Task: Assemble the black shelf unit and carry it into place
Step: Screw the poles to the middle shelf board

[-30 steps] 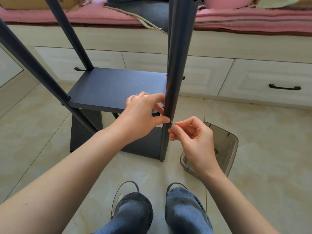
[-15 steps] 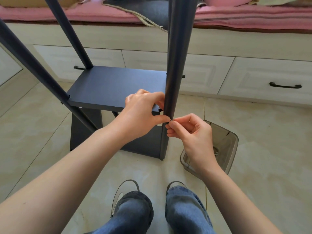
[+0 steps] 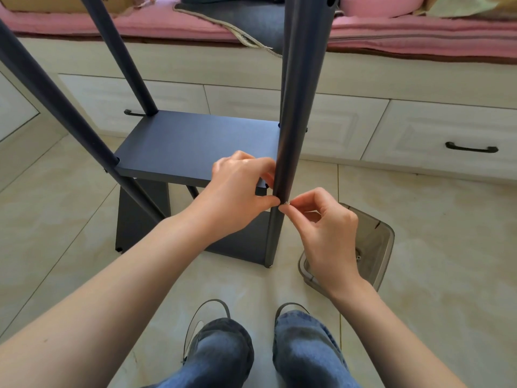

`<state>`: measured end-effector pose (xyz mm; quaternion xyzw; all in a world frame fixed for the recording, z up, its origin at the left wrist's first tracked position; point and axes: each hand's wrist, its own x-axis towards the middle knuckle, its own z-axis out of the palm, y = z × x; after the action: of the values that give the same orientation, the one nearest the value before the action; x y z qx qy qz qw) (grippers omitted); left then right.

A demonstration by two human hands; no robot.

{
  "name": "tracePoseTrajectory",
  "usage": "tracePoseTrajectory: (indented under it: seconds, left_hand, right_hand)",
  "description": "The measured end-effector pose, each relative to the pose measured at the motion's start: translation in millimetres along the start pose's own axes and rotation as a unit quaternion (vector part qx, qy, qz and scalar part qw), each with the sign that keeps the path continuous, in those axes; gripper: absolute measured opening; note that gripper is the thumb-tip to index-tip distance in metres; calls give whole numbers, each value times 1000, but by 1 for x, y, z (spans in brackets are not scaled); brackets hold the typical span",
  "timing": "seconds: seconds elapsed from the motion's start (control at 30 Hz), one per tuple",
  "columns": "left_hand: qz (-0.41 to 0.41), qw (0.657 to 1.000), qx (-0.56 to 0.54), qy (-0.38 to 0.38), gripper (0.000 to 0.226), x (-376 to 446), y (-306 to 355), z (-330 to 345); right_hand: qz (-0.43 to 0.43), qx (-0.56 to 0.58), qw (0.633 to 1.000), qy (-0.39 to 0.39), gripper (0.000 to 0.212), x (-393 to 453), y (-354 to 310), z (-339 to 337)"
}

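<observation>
Shelf unit (image 3: 195,147): black, standing upright on the tiled floor (image 3: 70,247) at centre frame; one flat shelf board sits between four slanting posts.
Near post (image 3: 291,135): thick dark tube running from the top edge down to its foot at lower centre, passing the shelf board's right front corner.
Left hand (image 3: 237,191): centre frame, fingers curled at the board's front corner, thumb tip pressed against the near post; its grip holds the board corner to the post.
Right hand (image 3: 324,231): right of centre, thumb and forefinger pinched tight on a small silvery screw (image 3: 286,203) set against the post just below the board; the other fingers are loosely curled.
Tray (image 3: 377,247): translucent grey plastic, on the floor just right of the post foot, partly behind the right hand; a small fastener lies inside.
Background: white drawer fronts (image 3: 447,141) with dark handles across the upper frame, a pink cushion (image 3: 419,32) above them.
Foreground: two knees in blue jeans (image 3: 223,351), bottom centre.
</observation>
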<state>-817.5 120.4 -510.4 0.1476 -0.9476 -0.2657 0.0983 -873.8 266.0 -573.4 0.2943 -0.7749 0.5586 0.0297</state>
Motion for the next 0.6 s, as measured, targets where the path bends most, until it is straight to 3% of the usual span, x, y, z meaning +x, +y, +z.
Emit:
tracePoseTrajectory:
  seconds: [0.27, 0.43, 0.6]
  left_hand:
    - [16, 1000, 5, 0, 19, -1, -1, 0]
    - [25, 999, 42, 17, 30, -2, -5, 3]
    - [34, 998, 36, 49, 29, -9, -9, 10]
  right_hand:
    - [55, 30, 998, -5, 13, 1, 1, 3]
    - [29, 1, 999, -22, 3, -2, 2, -1]
    - [11, -18, 999, -40, 6, 7, 0, -7]
